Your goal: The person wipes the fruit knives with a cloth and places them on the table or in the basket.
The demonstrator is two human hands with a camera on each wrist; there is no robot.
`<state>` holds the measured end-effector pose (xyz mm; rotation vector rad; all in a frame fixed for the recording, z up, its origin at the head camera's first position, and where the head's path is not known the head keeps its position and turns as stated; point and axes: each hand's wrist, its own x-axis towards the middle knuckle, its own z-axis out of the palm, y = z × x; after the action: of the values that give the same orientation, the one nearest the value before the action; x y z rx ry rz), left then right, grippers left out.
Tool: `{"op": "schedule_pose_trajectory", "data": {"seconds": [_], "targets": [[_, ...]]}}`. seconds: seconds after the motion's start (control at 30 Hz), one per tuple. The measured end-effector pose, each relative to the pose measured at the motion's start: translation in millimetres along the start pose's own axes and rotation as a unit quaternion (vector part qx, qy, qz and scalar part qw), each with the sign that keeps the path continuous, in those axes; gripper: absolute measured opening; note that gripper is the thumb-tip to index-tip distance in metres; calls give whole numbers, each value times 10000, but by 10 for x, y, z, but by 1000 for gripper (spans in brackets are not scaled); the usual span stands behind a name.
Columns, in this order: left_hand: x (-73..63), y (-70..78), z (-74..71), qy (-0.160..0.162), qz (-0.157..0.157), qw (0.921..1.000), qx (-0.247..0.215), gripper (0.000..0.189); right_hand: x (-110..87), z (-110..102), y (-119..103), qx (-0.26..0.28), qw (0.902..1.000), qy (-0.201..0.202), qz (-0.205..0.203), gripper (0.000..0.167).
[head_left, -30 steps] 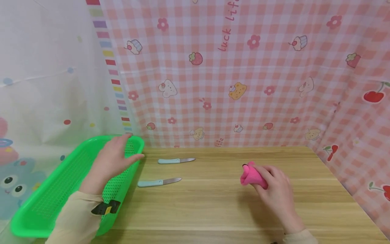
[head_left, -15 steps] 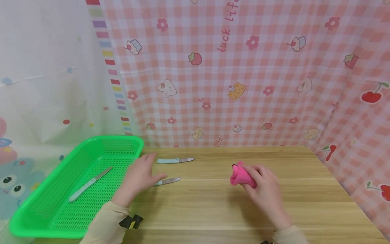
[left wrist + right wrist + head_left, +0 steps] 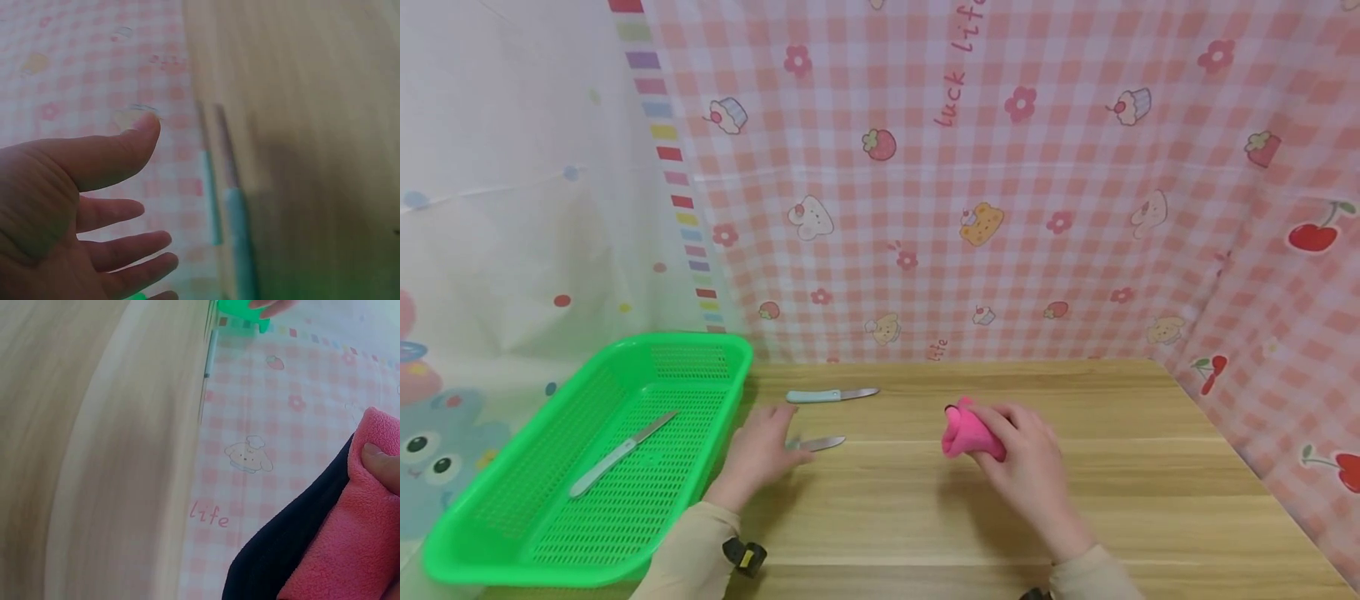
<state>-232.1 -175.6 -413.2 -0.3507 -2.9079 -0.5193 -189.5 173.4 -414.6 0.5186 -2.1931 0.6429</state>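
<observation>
My left hand (image 3: 758, 454) hovers over the handle of the nearer paring knife (image 3: 825, 443), hiding most of that handle in the head view. In the left wrist view its thumb and fingers are spread apart, and nothing lies between them. A second paring knife (image 3: 816, 397) with a pale blue handle lies just behind, blade pointing right. To the right, my right hand (image 3: 1026, 467) grips a bunched pink cloth (image 3: 972, 433) above the table. The right wrist view shows fleecy pink cloth (image 3: 356, 544) with a dark part beside it, pinched under the thumb.
A green perforated basket (image 3: 535, 575) stands at the table's left, with another paring knife (image 3: 617, 458) lying slantwise inside. Pink checked fabric (image 3: 925, 275) hangs behind the wooden table (image 3: 880, 517) and along its right side.
My left hand has moved right from over the basket to the nearer knife, uncovering the knife in the basket. My right hand has carried the pink cloth leftward.
</observation>
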Motion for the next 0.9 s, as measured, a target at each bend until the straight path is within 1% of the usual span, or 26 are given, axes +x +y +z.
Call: {"op": "schedule_pose_trajectory", "data": {"seconds": [0.1,0.27,0.43,0.53,0.67,0.9], "targets": [[29,-56,75,3,-107,9999,73,72,8,8,-19,52,10000,-7,24,57],[72,-135,153,-1,-303,9992,257,64,22,13,-47,184,9998,24,30,56],[111,-190,206,-204,-594,9972,407,54,40,21,-76,285,9996,43,33,55],[132,-215,221,-325,-722,9955,522,41,57,33,-97,352,9994,43,39,56],[148,-231,226,-405,-742,9945,612,28,78,49,-126,461,9989,66,23,57],[153,-243,249,-465,-840,9928,717,19,92,63,-165,478,9988,28,115,55]]}}
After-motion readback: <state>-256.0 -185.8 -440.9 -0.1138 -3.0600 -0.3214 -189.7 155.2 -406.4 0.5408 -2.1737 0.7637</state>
